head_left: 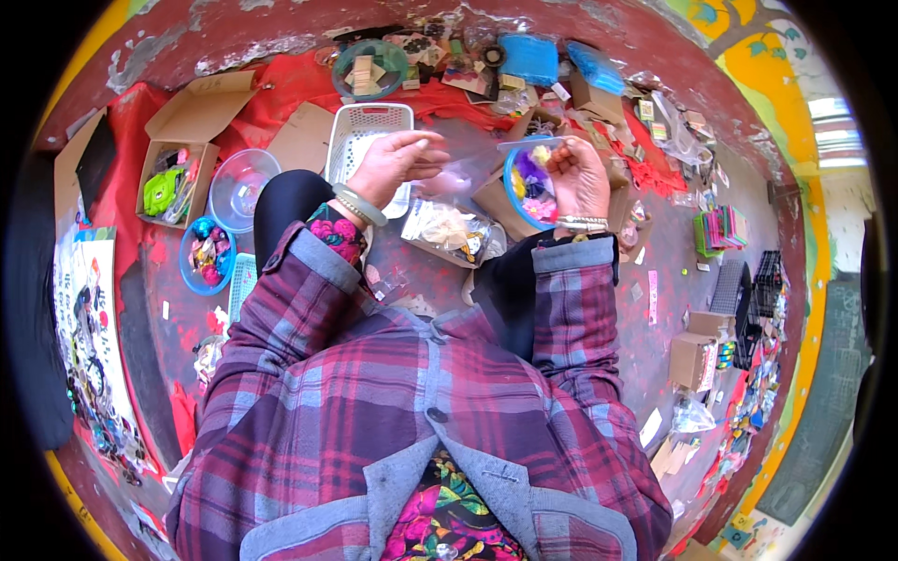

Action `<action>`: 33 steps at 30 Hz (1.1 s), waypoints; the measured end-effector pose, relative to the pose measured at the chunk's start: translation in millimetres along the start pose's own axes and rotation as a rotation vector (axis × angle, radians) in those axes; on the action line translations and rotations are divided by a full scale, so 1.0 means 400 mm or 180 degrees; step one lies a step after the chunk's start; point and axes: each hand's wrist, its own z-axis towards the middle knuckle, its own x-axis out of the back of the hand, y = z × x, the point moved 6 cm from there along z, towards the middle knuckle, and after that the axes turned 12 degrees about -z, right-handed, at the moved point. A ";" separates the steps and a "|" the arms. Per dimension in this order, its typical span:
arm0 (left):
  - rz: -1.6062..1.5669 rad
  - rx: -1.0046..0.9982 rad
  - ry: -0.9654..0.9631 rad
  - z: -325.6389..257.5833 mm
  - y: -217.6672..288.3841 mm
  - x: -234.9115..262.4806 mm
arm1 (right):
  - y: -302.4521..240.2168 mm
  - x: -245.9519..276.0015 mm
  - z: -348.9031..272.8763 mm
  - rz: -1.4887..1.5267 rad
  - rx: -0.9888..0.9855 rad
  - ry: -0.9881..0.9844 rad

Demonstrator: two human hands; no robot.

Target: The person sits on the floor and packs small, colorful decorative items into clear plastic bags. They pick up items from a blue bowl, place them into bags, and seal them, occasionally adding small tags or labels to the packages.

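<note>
My left hand (398,166) is raised above the white plastic basket (408,117), fingers loosely stretched toward the right, with nothing I can make out in them. Just beyond its fingertips is a blurred clear plastic bag (456,178). My right hand (581,179) has its fingers curled, pinching a thin clear plastic strip (531,143) that points left. Partly behind that hand stands a blue-rimmed basin (512,192) of purple, yellow and pink fluffy pieces (531,178). Between my knees sits a box lined with plastic, holding pale cream pieces (449,227).
At left are an open cardboard box (168,224) with green items, a clear tub (245,187) and a blue basin (208,280) of hair ornaments. Boxes and blue packs (528,62) line the far wall. Colourful cases (718,231) and a small carton (694,362) stand right.
</note>
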 end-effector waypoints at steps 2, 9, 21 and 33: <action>-0.0173 0.0090 -0.0040 0.005 -0.007 -0.007 | -0.043 0.077 -0.028 0.0070 0.0161 0.0212; -0.0076 -0.0017 -0.0058 0.021 -0.019 0.000 | -0.174 0.485 -0.255 -0.0936 0.0345 0.1729; -0.0047 0.0029 -0.0108 0.047 -0.053 -0.009 | -0.018 1.105 -0.786 -0.2977 -0.1147 0.3534; 0.0109 0.0113 -0.0002 0.065 -0.086 0.025 | 0.254 1.226 -0.937 -0.2936 -0.2716 0.3190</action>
